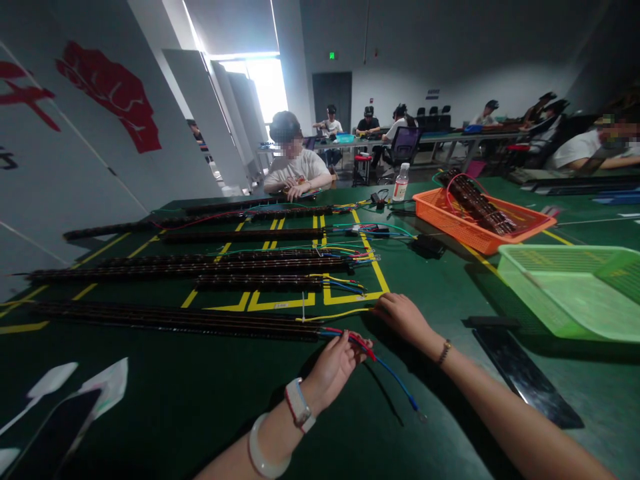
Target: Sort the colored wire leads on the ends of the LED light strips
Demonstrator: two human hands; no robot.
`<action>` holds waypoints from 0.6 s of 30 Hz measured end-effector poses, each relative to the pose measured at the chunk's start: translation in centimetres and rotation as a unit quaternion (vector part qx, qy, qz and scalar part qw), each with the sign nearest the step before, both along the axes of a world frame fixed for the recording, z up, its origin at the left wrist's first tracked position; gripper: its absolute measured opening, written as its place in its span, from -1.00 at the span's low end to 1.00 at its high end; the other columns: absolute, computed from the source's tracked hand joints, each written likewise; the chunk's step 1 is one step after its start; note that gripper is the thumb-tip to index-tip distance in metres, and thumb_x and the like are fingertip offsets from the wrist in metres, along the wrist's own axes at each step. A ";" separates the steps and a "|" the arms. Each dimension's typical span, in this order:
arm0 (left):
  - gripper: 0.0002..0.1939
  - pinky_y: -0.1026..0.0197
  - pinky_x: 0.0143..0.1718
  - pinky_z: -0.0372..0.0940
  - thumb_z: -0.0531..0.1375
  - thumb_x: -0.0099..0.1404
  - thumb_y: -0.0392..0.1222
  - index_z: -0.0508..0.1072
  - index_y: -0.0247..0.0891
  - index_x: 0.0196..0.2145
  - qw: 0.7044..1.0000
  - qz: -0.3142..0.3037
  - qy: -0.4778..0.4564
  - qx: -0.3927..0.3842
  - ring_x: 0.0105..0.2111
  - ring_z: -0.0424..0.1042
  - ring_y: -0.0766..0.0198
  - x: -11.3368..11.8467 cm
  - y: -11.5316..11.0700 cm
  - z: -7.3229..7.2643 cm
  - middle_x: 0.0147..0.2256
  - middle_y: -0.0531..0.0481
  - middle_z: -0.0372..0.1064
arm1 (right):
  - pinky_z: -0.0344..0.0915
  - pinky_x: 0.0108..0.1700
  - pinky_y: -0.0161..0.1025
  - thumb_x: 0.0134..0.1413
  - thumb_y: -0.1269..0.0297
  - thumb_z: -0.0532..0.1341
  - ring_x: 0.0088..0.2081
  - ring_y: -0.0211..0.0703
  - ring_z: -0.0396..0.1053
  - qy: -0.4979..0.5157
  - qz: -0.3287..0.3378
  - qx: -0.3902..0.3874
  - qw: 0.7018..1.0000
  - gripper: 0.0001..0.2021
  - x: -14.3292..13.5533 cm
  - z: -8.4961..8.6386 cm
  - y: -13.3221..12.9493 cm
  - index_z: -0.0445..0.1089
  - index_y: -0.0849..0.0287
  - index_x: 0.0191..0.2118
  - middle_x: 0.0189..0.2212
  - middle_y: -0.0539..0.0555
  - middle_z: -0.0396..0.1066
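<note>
A long dark cable bundle (200,323) lies along the near side of the table, with coloured wires coming out of its right end. My left hand (333,370) is closed round the red wire (361,341) and the blue wire (395,380) beside it. The blue wire's free end carries a ring terminal (423,417) and hangs past my fingers. My right hand (404,320) pinches the tip of the yellow wire (343,315), drawn out to the right. A white cable tie (303,308) stands up from the bundle.
More dark bundles (180,265) lie behind on the green table, across yellow tape lines. At the right are an orange basket (425,212), a green basket (530,300) and a dark flat panel (530,380). A bottle (401,183) stands near a seated co-worker (300,163).
</note>
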State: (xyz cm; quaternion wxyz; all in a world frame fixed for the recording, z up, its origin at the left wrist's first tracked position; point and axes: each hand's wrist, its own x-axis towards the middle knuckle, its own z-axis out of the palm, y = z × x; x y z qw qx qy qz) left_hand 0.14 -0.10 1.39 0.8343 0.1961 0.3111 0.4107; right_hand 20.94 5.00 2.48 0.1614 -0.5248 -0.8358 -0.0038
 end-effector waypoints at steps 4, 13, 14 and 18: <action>-0.84 0.08 0.03 0.18 0.11 0.29 -0.18 0.37 -0.34 -0.29 1.000 -0.008 -0.018 0.004 -0.11 0.41 0.15 -0.1 0.3 0.1 -0.23 -0.18 0.45 | 0.16 -0.20 -0.27 0.18 0.17 0.12 -0.25 -0.15 0.27 0.061 0.007 -0.009 0.998 -0.79 0.3 -1.6 0.2 0.39 0.20 -0.31 -0.32 0.09 0.37; -0.81 0.08 0.08 0.14 0.10 0.30 -0.18 0.41 -0.37 -0.26 0.999 -0.016 -0.050 0.008 -0.07 0.38 0.16 -0.3 1.0 -0.1 -0.17 -0.19 0.43 | 0.15 -0.15 -0.24 0.21 0.16 0.08 -0.21 -0.13 0.27 0.084 -0.046 0.031 0.995 -0.75 0.2 -1.6 0.6 0.41 0.20 -0.25 -0.29 0.13 0.38; -0.81 0.08 0.08 0.14 0.10 0.30 -0.19 0.41 -0.37 -0.26 0.999 -0.017 -0.051 0.007 -0.06 0.38 0.15 -0.3 1.0 -0.1 -0.16 -0.20 0.43 | 0.15 -0.16 -0.24 0.21 0.16 0.09 -0.21 -0.13 0.27 0.081 -0.048 0.036 0.995 -0.75 0.2 -1.7 0.7 0.41 0.20 -0.26 -0.29 0.13 0.38; -0.84 0.09 0.05 0.17 0.10 0.30 -0.23 0.39 -0.38 -0.24 0.999 -0.015 -0.033 0.004 -0.07 0.39 0.14 -0.3 0.9 -0.2 -0.17 -0.22 0.43 | 0.16 -0.17 -0.24 0.17 0.15 0.13 -0.24 -0.13 0.28 0.069 -0.023 0.031 0.997 -0.79 0.3 -2.3 0.9 0.40 0.16 -0.32 -0.33 0.10 0.39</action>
